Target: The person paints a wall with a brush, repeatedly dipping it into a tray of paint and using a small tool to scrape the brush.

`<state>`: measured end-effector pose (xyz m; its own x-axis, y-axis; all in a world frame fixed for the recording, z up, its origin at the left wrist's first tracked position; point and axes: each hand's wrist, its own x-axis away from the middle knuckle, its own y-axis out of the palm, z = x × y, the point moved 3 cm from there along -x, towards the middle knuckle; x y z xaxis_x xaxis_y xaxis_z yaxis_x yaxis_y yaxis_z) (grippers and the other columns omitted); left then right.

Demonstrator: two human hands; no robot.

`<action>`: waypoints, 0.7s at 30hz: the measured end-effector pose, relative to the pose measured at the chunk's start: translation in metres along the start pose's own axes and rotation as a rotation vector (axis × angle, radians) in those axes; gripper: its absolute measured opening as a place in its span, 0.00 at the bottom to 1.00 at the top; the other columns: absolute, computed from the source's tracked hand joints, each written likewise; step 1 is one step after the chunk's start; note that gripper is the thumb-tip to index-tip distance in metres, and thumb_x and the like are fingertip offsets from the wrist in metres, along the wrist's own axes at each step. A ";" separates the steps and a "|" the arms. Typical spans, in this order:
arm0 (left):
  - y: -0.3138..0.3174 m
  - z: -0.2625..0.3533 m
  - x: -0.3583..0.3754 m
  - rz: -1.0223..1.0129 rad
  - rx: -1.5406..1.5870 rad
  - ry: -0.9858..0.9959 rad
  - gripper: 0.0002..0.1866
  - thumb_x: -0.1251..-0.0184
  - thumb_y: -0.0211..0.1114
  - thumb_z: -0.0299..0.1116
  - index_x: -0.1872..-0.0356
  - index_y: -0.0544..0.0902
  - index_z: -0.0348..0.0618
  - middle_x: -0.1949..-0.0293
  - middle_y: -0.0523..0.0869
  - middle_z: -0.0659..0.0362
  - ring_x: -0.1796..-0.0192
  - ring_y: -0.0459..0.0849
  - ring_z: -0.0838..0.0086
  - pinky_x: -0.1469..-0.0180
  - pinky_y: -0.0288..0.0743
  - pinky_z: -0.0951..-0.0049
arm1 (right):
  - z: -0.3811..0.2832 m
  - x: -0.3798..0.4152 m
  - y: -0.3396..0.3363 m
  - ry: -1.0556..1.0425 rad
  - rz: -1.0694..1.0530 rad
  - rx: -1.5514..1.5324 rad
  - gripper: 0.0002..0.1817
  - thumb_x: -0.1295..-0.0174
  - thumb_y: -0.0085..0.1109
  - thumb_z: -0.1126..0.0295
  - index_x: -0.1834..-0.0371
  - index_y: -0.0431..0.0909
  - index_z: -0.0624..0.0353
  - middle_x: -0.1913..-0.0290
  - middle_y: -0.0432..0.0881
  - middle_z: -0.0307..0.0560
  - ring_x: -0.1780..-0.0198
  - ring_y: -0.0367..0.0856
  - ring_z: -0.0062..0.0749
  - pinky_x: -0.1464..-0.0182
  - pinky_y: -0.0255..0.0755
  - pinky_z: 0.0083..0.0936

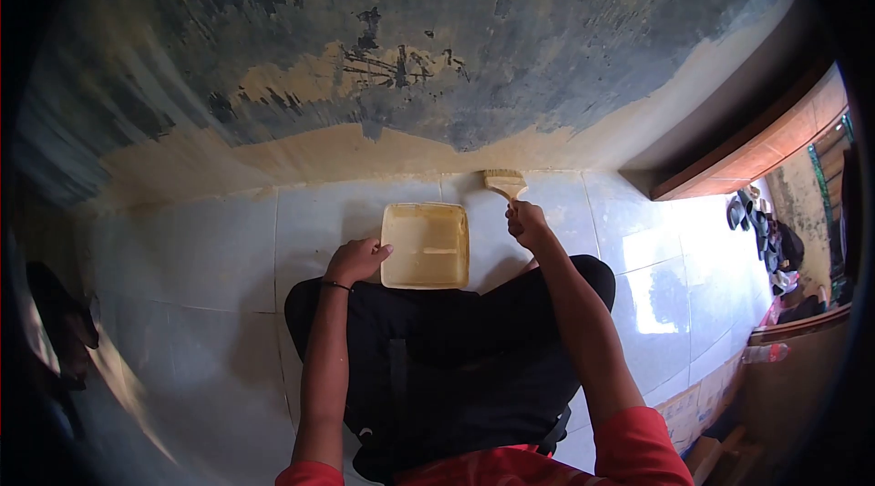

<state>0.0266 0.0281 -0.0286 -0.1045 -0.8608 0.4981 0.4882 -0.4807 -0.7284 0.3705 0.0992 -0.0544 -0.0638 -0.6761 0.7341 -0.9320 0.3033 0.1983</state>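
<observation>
Two surfaces fill most of the view: a weathered wall (pixel 410 40), dark and peeling with a band of fresh tan paint along its foot, and a floor of pale glossy tiles (pixel 191 249) that meets it in a long curved edge. Open floor lies to the left of the seated person; to the right the tiles run to a wooden doorway (pixel 756 144) where sandals (pixel 756 231) lie piled. The person's legs in black trousers (pixel 447 340) spread across the tiles. Between the knees sits a square paint tray (pixel 426 245), cream-coloured, its far rim near the wall's foot. The left hand (pixel 357 260) rests at the tray's left rim, fingers loosely curled and touching its edge. The right hand (pixel 526 222) has a closed grip on the handle of a flat paintbrush (pixel 505 184), whose long axis runs up and slightly left, bristles pointing to the wall and lying just at its base.
</observation>
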 end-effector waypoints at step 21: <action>-0.004 0.010 0.002 -0.040 -0.005 0.007 0.26 0.38 0.53 0.57 0.58 0.82 0.43 0.61 0.85 0.49 0.55 0.83 0.55 0.52 0.75 0.60 | -0.191 0.238 0.017 -0.942 -0.070 -0.071 0.16 0.29 0.44 0.63 0.49 0.71 0.64 0.72 0.67 0.35 0.85 0.57 0.08 0.85 0.50 0.08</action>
<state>0.0328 0.0304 -0.0202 -0.1304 -0.8419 0.5237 0.4792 -0.5159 -0.7100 0.4075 0.0723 0.2478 -0.2993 -0.9488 -0.1013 -0.9228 0.2608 0.2835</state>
